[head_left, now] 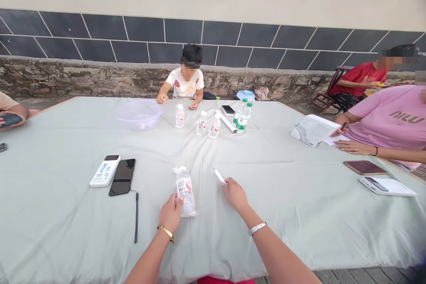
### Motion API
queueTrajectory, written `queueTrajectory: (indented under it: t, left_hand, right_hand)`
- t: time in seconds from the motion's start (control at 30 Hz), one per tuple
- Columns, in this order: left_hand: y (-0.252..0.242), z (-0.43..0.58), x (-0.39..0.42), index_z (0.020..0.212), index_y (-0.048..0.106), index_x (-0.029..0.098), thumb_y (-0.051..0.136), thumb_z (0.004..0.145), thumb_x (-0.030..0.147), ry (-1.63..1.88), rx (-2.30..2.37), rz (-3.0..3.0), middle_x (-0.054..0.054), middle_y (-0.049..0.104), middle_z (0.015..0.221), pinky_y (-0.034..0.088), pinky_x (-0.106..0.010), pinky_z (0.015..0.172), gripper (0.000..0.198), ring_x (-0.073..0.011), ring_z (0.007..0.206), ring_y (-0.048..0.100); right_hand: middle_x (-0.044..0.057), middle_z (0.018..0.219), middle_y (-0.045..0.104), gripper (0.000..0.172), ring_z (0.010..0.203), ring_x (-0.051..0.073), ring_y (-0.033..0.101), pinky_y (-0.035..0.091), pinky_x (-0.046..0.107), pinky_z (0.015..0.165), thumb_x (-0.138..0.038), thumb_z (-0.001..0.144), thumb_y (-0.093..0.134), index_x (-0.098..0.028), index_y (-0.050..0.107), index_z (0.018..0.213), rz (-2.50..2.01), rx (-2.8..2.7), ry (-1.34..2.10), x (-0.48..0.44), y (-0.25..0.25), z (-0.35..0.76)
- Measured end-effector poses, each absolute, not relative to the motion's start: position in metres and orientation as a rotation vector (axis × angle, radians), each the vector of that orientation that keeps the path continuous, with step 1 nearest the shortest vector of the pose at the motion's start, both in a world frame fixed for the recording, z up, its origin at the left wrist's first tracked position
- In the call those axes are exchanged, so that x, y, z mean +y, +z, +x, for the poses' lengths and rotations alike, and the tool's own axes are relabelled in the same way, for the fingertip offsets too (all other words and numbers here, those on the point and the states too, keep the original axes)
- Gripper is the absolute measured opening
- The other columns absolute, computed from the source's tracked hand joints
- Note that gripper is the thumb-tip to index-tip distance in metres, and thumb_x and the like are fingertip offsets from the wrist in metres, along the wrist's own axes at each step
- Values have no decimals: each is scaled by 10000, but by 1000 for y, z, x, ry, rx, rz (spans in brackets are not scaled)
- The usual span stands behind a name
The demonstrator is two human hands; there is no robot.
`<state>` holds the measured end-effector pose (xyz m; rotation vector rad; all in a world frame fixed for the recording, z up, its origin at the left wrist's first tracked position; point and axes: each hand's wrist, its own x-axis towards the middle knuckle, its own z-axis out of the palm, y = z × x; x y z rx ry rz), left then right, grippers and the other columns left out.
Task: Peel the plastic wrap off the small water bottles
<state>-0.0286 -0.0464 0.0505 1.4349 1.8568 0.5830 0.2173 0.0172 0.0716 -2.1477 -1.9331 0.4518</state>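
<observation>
1. Left hand (pixel 171 213): fingers curled, closed on the lower end of a crumpled clear plastic water bottle (pixel 184 191), which rests tilted on the tabletop (pixel 66 226).
2. Right hand (pixel 235 194): thumb and fingers pinched on a slim white pen (pixel 219 176), its tip angled toward the bottle but not touching it.
3. Left of the hands: a white rectangular device (pixel 105 171) just beside a black smartphone (pixel 122 177), with a black cable (pixel 136 217) below.
4. Far side: a translucent lilac plastic basin (pixel 139 114) and small water bottles (pixel 201 123).
5. Right side: a seated person in a pink shirt (pixel 389 115), near printed papers (pixel 314 130).
</observation>
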Motion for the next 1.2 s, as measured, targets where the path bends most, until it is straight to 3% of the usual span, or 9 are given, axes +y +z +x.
queueTrajectory:
  t: [0.2, 0.37, 0.47, 0.63, 0.9, 1.03, 1.13, 1.2]
  left_hand:
    - [43, -36, -46, 1036, 573, 187, 301, 898, 438, 692, 1810, 1416, -40, 635, 742, 454, -293, 645, 396, -199, 718, 612]
    - [46, -37, -48, 1083, 542, 183, 311, 876, 458, 742, 1733, 1186, -16, 577, 683, 444, -254, 463, 415, -168, 603, 569]
    - [47, -39, -47, 1122, 523, 169, 339, 861, 440, 785, 1691, 1084, -2, 545, 661, 459, -238, 444, 419, -158, 610, 567]
    - [46, -42, -45, 1119, 524, 154, 365, 862, 385, 790, 1691, 1024, 10, 522, 623, 484, -235, 458, 381, -142, 577, 546]
    - [58, -38, -37, 1197, 472, 165, 387, 852, 456, 615, 1751, 1081, -87, 613, 963, 483, -225, 461, 459, -125, 600, 594]
    - [62, -34, -33, 1223, 449, 170, 429, 825, 527, 558, 1764, 1114, -87, 592, 1017, 479, -230, 459, 535, -113, 568, 577]
    - [62, -31, -32, 1210, 455, 161, 435, 826, 530, 553, 1766, 1144, -67, 599, 944, 469, -227, 450, 534, -116, 563, 562]
    - [61, -30, -33, 1204, 456, 154, 435, 831, 518, 560, 1772, 1152, -61, 599, 905, 468, -228, 442, 521, -123, 567, 562]
  right_hand:
    - [20, 711, 601, 384, 648, 138, 539, 340, 232, 556, -267, 941, 275, -196, 603, 756, -1885, -2046, 627, 24, 104, 147]
    - [49, 854, 596, 281, 738, 161, 576, 398, 247, 616, -266, 914, 370, -216, 645, 942, -1862, -2108, 481, -7, 105, 141]
    - [57, 898, 604, 289, 780, 180, 602, 459, 284, 690, -299, 909, 392, -263, 631, 1069, -1692, -2169, 482, -55, 100, 162]
    - [65, 927, 644, 292, 853, 221, 620, 495, 342, 758, -395, 905, 413, -360, 635, 1092, -1294, -2296, 745, -98, 103, 199]
    - [111, 1055, 614, 314, 984, 227, 563, 416, 320, 839, -228, 890, 430, -189, 605, 1147, -2098, -1939, 253, 0, 80, 231]
    - [124, 1123, 596, 238, 1093, 254, 502, 371, 350, 877, -251, 870, 499, -201, 632, 1060, -2008, -1983, 161, -5, 81, 200]
    - [80, 908, 644, 341, 843, 206, 584, 404, 295, 690, -464, 905, 413, -197, 625, 917, -1828, -2003, 475, -26, 84, 154]
    - [42, 716, 622, 409, 648, 182, 566, 352, 272, 553, -553, 875, 410, -195, 596, 809, -1836, -2002, 705, -35, 84, 130]
